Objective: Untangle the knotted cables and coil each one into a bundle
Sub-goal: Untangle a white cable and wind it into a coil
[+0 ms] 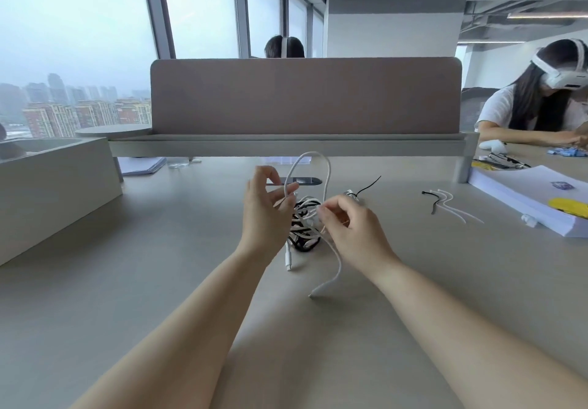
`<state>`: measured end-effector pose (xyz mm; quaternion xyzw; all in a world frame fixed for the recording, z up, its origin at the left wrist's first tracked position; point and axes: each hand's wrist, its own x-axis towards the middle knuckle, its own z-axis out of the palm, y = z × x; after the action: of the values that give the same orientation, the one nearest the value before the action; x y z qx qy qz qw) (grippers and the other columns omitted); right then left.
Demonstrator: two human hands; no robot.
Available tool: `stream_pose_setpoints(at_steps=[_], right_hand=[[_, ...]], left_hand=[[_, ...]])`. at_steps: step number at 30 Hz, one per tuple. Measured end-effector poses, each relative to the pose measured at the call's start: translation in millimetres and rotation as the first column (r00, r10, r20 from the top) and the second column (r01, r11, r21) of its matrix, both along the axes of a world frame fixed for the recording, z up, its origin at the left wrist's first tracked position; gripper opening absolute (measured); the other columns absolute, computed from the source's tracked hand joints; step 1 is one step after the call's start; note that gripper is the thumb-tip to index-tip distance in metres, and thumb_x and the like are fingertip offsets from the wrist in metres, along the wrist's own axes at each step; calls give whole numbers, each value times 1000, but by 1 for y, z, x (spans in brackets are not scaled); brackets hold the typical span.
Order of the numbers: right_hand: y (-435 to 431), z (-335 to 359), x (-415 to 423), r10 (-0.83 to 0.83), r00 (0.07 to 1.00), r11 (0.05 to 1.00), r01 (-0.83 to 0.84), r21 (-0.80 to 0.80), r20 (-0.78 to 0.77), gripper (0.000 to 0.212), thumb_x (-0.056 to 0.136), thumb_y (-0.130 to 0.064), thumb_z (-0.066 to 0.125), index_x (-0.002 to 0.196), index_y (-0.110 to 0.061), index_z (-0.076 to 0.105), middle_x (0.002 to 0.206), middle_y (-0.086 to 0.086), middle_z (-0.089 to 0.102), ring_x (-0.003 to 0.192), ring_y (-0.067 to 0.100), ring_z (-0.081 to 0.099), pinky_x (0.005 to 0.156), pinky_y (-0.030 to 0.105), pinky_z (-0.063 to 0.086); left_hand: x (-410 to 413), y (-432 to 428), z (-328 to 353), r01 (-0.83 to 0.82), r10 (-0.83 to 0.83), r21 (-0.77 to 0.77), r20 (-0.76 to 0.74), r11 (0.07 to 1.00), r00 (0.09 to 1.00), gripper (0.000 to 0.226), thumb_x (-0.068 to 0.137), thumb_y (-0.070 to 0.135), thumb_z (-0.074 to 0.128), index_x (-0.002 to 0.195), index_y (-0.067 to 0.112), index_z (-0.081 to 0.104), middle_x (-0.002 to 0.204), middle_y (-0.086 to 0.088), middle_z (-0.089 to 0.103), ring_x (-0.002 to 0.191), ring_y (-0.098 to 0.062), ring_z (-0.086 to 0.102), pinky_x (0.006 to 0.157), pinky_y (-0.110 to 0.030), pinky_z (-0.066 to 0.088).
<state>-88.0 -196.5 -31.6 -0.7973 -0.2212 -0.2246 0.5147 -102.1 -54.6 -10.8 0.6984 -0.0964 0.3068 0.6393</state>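
Observation:
A knot of black and white cables (304,221) lies on the grey desk between my hands. A white cable (327,170) rises out of it in a tall loop. My left hand (265,209) pinches one side of that loop with thumb and fingers. My right hand (353,229) pinches a white strand at the right side of the knot. Two white plug ends hang down onto the desk: one (289,260) below the knot, the other (318,291) nearer to me.
Cable ties (451,203), black and white, lie to the right, with another small tied bundle (351,194) behind my right hand. A stack of paper (534,198) sits at the far right, a grey box (54,192) at the left, a partition (305,97) ahead. A person works at the right.

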Motion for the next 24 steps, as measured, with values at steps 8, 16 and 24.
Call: stream_pose_setpoints(at_steps=[8,16,24], right_hand=[[8,-2,-4,32,999,999,-33,-15,-24,9,90,-31,63,94,-25,58,83,-11,65,77,9,60,74,28,48],[9,-2,-2,-97,984,989,112,-97,148,10,82,-33,66,90,-27,69,77,-16,53,60,-2,45,74,34,44],[9,10,-5,-7,999,977,15,215,-41,15,93,-13,54,81,-20,59,83,-6,63,68,5,53,68,17,43]], left_hand=[[0,-1,1,39,-40,64,15,997,999,18,91,8,64,91,26,62,121,21,54,103,-7,66,79,-19,51],[-7,-10,2,160,-166,167,25,973,986,24,92,5,60,88,26,70,137,6,44,109,0,59,74,-10,48],[0,-11,-9,263,-248,252,-88,931,965,35,96,19,55,131,21,54,127,-7,57,95,-7,65,78,-16,49]])
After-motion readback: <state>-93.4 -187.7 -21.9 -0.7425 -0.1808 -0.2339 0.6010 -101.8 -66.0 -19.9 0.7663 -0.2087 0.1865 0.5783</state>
